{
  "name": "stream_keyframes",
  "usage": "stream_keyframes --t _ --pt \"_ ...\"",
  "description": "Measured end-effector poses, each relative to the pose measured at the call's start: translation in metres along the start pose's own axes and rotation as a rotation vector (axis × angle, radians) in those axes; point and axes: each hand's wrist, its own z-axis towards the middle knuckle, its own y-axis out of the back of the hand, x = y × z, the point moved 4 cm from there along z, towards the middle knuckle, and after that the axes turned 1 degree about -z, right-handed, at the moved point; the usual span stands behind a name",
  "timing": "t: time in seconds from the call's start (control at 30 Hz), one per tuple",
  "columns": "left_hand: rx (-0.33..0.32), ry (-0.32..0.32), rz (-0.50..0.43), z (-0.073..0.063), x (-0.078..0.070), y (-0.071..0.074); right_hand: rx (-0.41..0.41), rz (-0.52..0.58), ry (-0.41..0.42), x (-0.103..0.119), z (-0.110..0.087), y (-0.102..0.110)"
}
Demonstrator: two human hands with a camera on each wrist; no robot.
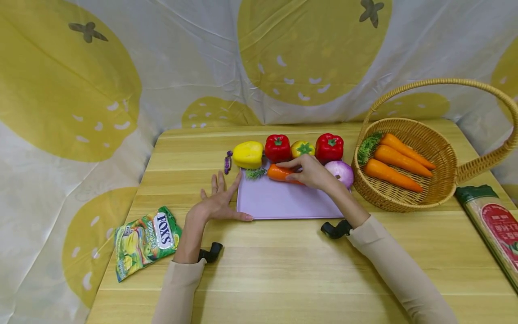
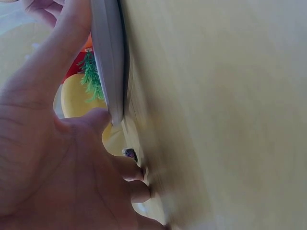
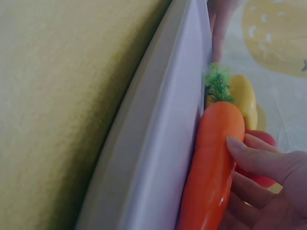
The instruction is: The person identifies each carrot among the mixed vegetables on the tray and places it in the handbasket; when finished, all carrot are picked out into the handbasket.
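An orange carrot with a green leafy top lies along the back part of a lilac tray. My right hand pinches it between thumb and fingers; the right wrist view shows the carrot low against the tray surface. My left hand is spread at the tray's left edge, its thumb at the front corner and another finger near the back corner. Just behind the carrot are a yellow bell pepper, two red bell peppers and a smaller yellow one. A purple onion sits right of my right hand.
A wicker basket with a tall handle holds three carrots at the right. Beyond it lies a green-ended package. A Fox's candy bag is at the left, and a purple-wrapped candy lies beside the yellow pepper.
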Motion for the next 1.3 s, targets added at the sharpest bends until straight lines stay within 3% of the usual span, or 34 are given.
stream_keyframes --t 0.73,1.07,1.3 --pt "0.004 0.001 0.000 0.003 0.002 -0.002 0.010 0.048 0.045 -0.004 -0.003 0.004" --pt "0.002 0.000 0.004 0.002 0.002 -0.002 0.041 0.080 0.072 0.009 -0.014 0.018" --pt "0.000 0.006 0.012 0.002 0.002 -0.002 0.055 0.102 0.094 0.020 -0.028 0.042"
